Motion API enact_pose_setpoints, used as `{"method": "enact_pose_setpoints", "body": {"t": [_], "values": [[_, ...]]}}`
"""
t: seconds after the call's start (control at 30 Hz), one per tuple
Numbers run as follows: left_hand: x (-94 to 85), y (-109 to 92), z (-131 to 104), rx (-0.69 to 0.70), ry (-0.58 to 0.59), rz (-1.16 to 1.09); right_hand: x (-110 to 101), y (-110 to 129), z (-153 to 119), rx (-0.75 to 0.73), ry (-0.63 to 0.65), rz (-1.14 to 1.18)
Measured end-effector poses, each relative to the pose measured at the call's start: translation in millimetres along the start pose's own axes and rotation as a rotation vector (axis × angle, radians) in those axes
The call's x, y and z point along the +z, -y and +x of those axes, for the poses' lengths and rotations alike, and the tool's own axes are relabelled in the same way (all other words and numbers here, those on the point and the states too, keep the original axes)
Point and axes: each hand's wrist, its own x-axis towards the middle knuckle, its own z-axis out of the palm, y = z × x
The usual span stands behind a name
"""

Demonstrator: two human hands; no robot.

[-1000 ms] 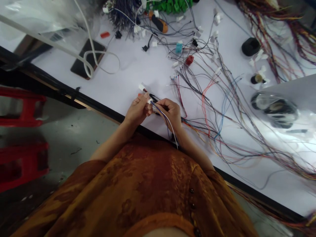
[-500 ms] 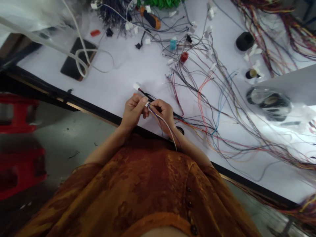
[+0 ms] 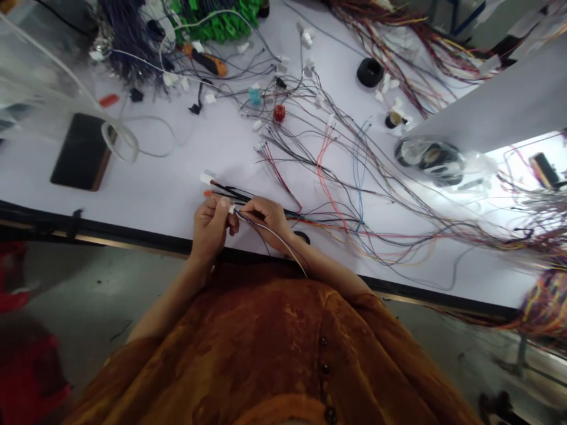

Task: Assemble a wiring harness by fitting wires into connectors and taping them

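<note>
My left hand (image 3: 211,227) pinches a small white connector (image 3: 232,209) between thumb and fingers, just above the table's front edge. Close by on the right, my right hand (image 3: 269,219) is closed on thin wires at that connector. A white wire (image 3: 283,241) and a dark purple one run from it over my right wrist. Behind both hands lies a black-sleeved cable (image 3: 233,192) ending in a white plug (image 3: 206,177). An orange tip (image 3: 208,193) shows beside my left hand. My fingers hide exactly where the wires meet the connector.
Loose wires (image 3: 354,195) spread across the table's right half. A phone (image 3: 83,152) lies at left under a white cord. Toward the back are an orange-and-black tool (image 3: 208,62), a red piece (image 3: 279,113), a black roll (image 3: 370,72) and green connectors (image 3: 212,23). Red stools (image 3: 31,372) stand at lower left.
The view has shifted and turned, so the table and hands appear further left and more level. Both hands keep their hold on the connector and its wires, in nearly the same pose.
</note>
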Motion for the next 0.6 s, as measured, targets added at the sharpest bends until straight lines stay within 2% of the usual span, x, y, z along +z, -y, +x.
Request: {"method": "enact_pose_setpoints", "body": {"t": [0.1, 0.17, 0.3, 0.33, 0.4, 0.47, 0.53, 0.6], "values": [[-0.7, 3.6, 0.8, 0.012, 0.038, 0.044, 1.7, -3.4, -2.0, -0.041, 0.009, -0.018], [-2.2, 1.9, 1.6, 0.01, 0.058, 0.061, -0.1, -3.5, -2.1, -0.014, 0.012, -0.033], [-7.0, -9.2, 4.0, 0.07, -0.012, 0.058, -16.5, 6.6, -5.5, 0.107, -0.163, 0.028], [-8.1, -11.7, 4.9, 0.098, -0.022, 0.05, -22.2, 11.2, -8.2, 0.143, -0.158, 0.073], [-9.5, -14.6, 7.5, 0.138, -0.017, 0.023, -32.9, 21.8, -16.1, 0.165, -0.069, 0.113], [-9.2, -14.7, 10.7, 0.156, -0.022, -0.014, -40.0, 32.0, -25.5, 0.101, -0.07, -0.016], [-7.9, -13.2, 14.3, 0.161, -0.041, -0.047, -41.7, 39.1, -33.9, 0.065, -0.167, -0.201], [-6.9, -11.8, 17.9, 0.146, -0.055, -0.071, -39.1, 42.1, -39.4, 0.139, -0.13, -0.207]]}}
